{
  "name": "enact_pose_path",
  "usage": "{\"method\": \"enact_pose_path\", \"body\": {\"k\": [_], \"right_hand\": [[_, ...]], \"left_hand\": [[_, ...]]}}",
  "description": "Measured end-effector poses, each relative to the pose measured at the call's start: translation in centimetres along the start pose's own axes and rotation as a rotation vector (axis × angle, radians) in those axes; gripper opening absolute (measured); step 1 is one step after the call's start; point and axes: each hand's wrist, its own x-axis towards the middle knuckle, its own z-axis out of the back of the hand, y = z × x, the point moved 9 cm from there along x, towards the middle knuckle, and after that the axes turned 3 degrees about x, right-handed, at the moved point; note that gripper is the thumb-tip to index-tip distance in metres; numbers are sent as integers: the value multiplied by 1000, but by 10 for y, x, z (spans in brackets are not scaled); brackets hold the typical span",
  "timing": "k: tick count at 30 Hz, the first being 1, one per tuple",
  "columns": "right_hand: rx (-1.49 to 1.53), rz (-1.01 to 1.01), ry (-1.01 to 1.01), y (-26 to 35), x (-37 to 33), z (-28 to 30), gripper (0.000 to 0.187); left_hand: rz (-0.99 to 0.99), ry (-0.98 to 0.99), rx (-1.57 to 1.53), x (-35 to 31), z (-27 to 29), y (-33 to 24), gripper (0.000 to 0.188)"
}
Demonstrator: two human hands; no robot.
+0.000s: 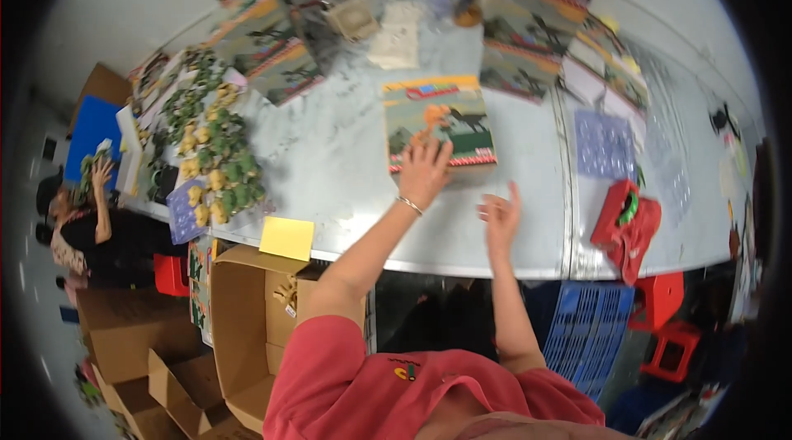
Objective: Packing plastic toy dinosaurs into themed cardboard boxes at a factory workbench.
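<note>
A printed cardboard box (474, 139) with a dinosaur picture and a yellow band along its far edge lies on the pale table in front of me. My left hand (426, 169) rests on its near part, fingers spread over the printed face, a bracelet at the wrist. My right hand (501, 215) hovers near the table's front edge, just right of the box and apart from it. Its fingers are partly stretched out, one pointing up, with nothing in them.
Stacks of similar boxes (528, 35) stand at the back. Green and yellow toy figures (223, 159) are heaped on the left. A red cloth-like item (631, 225) lies right. Open cartons (243, 316), a blue crate (590, 316) and red stools (670, 351) stand below. Another person (107, 238) works far left.
</note>
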Motion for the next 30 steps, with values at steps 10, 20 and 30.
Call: {"method": "enact_pose_path", "body": {"k": [10,20,30], "right_hand": [[-93,-635,317,-15,72,-12,90],[244,-677,446,-39,62,-69,36],[464,-209,790,138,143,-357,31]], "left_hand": [[862,-235,-445,-60,24,82,85],[1094,-247,-1314,-91,-22,100,61],[646,-764,-978,15,230,280,60]]}}
